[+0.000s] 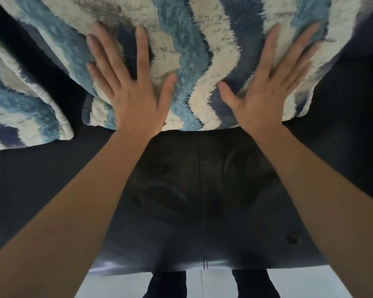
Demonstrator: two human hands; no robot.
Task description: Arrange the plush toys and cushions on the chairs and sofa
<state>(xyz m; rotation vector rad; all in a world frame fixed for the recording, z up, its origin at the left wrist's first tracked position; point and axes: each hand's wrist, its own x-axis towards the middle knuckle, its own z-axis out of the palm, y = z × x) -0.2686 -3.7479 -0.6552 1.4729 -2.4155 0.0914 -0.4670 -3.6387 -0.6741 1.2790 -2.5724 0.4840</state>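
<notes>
Left hand (129,91) and right hand (265,91), fingers spread flat, press a striped cushion (194,61) standing on a dark sofa (202,190).

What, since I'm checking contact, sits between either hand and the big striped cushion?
Nothing visible: the left hand and the right hand both lie flat, fingers straight, directly on the striped cushion on the dark sofa.
</notes>
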